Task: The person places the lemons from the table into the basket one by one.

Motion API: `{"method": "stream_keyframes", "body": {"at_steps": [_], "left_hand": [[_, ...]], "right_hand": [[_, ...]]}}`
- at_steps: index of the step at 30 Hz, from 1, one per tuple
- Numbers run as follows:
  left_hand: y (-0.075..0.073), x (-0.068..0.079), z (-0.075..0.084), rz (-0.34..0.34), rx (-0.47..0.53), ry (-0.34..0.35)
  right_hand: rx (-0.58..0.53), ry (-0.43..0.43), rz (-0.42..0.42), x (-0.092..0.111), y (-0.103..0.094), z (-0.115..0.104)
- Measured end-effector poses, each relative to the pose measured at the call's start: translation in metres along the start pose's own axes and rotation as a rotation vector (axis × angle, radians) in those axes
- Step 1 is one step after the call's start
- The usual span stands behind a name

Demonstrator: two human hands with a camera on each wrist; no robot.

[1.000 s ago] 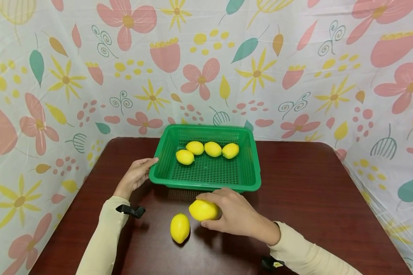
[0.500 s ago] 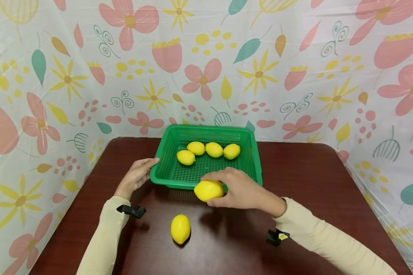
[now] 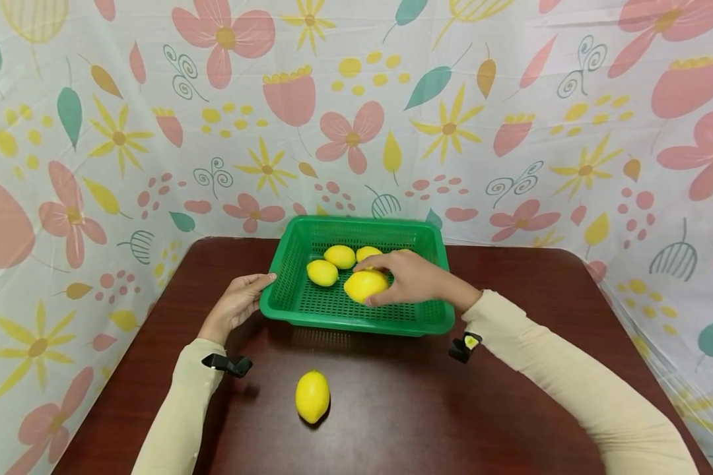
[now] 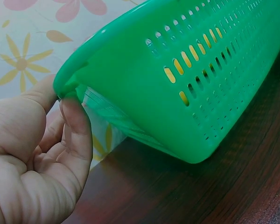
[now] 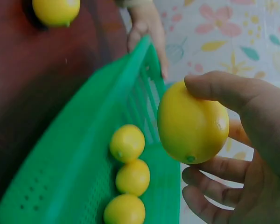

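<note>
My right hand holds a yellow lemon over the green plastic basket. In the right wrist view the thumb and fingers pinch this lemon from both sides. At the basket's left end, my left hand grips the rim; the left wrist view shows its thumb and fingers pinching the rim's edge. Inside the basket lie several lemons, among them one at the left, partly hidden behind my right hand. One more lemon rests on the table in front of the basket.
The dark red-brown wooden table carries the basket near its back edge. Behind and beside it hangs a white cloth printed with flowers and leaves. A black strap device sits on my left wrist.
My right hand has carried the lemon up and away from me, from above the table to over the basket. The left hand stays at the rim.
</note>
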State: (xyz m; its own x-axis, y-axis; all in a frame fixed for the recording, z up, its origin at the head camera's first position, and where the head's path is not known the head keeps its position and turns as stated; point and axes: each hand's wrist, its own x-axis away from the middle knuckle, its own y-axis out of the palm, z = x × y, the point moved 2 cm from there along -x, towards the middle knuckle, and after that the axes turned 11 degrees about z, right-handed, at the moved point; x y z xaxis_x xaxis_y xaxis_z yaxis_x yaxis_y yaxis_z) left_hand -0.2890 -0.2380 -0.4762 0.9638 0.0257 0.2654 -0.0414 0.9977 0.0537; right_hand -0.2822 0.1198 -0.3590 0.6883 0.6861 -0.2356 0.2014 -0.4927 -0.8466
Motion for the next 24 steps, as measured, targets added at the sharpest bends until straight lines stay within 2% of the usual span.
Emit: {"method": "stream_keyframes", "body": {"at_steps": [11, 17, 24], "left_hand": [[0.001, 0.0, 0.001, -0.002, -0.014, -0.005], [0.0, -0.001, 0.001, -0.013, 0.0, -0.007], [0.001, 0.0, 0.002, -0.007, -0.01, 0.003]], "right_hand": [[0.028, 0.037, -0.082, -0.038, 0.002, 0.041], [0.029, 0.042, -0.132, -0.054, 0.012, 0.062], [0.082, 0.035, -0.158, -0.065, 0.029, 0.071]]}}
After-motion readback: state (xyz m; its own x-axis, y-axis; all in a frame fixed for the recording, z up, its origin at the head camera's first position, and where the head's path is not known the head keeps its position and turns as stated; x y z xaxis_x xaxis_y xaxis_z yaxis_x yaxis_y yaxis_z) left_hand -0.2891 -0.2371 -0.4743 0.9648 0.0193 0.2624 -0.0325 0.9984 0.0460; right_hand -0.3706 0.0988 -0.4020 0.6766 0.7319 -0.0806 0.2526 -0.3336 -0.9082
